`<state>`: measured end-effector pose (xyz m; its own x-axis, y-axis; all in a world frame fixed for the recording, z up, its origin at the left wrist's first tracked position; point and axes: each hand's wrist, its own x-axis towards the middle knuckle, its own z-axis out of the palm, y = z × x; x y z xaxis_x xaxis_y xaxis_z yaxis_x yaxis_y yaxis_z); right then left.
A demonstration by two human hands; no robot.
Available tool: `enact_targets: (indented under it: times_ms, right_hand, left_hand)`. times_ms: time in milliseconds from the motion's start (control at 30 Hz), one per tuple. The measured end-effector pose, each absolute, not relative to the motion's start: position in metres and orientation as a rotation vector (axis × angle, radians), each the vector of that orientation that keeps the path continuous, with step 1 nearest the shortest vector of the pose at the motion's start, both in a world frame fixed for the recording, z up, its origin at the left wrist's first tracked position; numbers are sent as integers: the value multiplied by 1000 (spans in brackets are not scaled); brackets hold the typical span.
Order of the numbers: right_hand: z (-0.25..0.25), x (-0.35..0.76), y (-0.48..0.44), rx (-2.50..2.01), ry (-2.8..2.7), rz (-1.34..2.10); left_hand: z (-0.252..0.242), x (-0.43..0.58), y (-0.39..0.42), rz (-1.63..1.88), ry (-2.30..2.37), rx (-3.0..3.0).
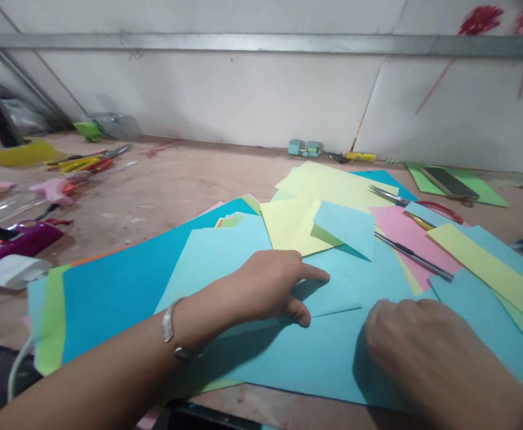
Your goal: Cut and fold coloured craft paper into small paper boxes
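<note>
The right hand [416, 340], nearest at five o'clock, rests knuckles-up on the large light-blue sheet [315, 352], fingers curled under; whether it grips anything I cannot tell. Just beyond, the left hand [270, 286] presses a folded light-blue piece [333, 292], forefinger pointing toward three o'clock, nothing clasped. The piece's long axis runs left-right, nearer the left hand.

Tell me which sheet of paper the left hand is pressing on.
The left hand presses the light blue sheet nearest the camera, with a folded corner by its fingers; the yellow and pink sheets lie beyond, untouched.
</note>
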<state>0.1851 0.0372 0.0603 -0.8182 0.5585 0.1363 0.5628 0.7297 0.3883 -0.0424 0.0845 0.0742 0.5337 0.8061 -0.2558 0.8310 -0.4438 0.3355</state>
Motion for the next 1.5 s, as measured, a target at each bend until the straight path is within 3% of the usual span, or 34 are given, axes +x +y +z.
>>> enact_targets:
  times_ms: [500,733,900,1033,1233,1367,1433,1500]
  right_hand:
    - [45,174,48,-531,-2864,-957]
    - [45,174,48,-536,-2888,-979]
    - [46,167,41,-631,-2909,-830]
    - [45,158,42,-706,-2847,-667]
    - [44,153,46,-715,-2834,-704]
    - [55,153,50,-817,-2609,-744]
    - [64,156,56,-810,-2463,-600]
    - [72,158,66,-794,-2402,-218]
  left_hand:
    - [78,-28,79,-94,1517,2353]
    - [105,-51,75,-527,1578,2299]
    - [110,-65,74,-579,1603,2388]
    - [108,-64,81,-390,1763,2365]
    - [101,-53,89,21,1890,2337]
    - [99,-56,95,553,1878,2216]
    - [99,-63,100,869,1851,2043]
    - [100,-72,106,1145,1787,1820]
